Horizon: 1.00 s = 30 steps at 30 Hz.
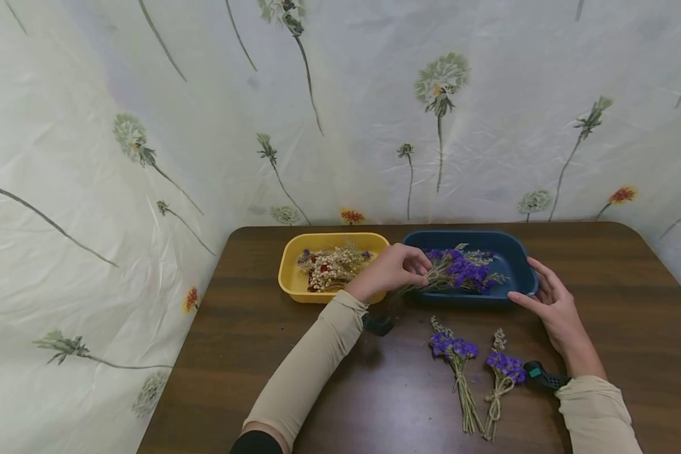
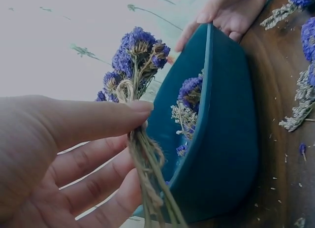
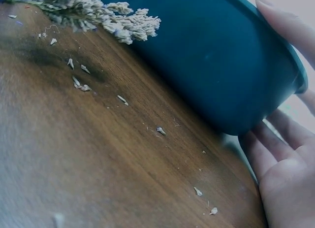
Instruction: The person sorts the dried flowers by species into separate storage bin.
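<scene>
A bunch of dried purple flowers (image 2: 135, 50), bound with twine, is pinched at its stems between the thumb and fingers of my left hand (image 1: 391, 270). In the head view it overlaps the blue tray (image 1: 465, 301), where more purple and pale flowers lie; the left wrist view has the bunch beside the tray's rim. My right hand (image 1: 556, 306) grips that tray's right end, with the thumb at the front rim and the other fingers around the end wall (image 3: 266, 100).
Left of the blue tray stands a yellow tray (image 1: 286, 277) of cream and red dried flowers. Two tied purple bunches, one on the left (image 1: 459, 372) and one on the right (image 1: 502, 378), lie on the brown table (image 1: 386, 391). Small plant crumbs (image 3: 161, 131) are scattered about.
</scene>
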Available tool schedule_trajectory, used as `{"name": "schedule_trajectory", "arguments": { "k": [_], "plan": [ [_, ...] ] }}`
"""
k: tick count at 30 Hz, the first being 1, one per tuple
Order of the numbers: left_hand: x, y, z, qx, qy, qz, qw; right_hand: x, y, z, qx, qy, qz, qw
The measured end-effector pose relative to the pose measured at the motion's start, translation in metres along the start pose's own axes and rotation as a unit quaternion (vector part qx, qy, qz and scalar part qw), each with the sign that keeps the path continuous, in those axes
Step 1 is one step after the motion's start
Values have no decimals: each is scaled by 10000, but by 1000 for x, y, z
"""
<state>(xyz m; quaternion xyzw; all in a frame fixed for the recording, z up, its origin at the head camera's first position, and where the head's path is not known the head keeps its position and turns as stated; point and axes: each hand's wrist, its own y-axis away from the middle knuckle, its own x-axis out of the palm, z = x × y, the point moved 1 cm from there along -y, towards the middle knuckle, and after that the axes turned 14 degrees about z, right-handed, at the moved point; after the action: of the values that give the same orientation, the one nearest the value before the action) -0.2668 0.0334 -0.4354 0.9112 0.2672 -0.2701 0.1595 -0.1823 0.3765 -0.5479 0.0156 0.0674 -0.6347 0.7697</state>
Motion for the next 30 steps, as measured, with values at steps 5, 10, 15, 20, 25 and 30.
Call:
{"name": "schedule_trajectory", "arguments": {
  "k": [5, 10, 15, 20, 25, 30],
  "plan": [
    [-2, -18, -3, -54, -166, 42, 9998, 0, -2, 1, 20, 90, -43, 9999],
    [-1, -34, -10, -94, -299, 129, 9994, 0, -2, 0, 18, 43, -27, 10000],
    [3, -46, -17, -141, -470, 235, 9985, 0, -1, 0, 72, 75, -29, 9999],
    [7, -57, -22, -252, -554, 321, 9976, 1, -2, 0, 40, 59, -25, 10000],
    [14, -72, -20, -519, -738, 361, 9953, 1, -1, 2, 62, 51, -7, 10000],
    [25, -84, -15, -678, -747, 409, 9941, 1, -1, 0, 69, -5, -28, 10000]
  ]
}}
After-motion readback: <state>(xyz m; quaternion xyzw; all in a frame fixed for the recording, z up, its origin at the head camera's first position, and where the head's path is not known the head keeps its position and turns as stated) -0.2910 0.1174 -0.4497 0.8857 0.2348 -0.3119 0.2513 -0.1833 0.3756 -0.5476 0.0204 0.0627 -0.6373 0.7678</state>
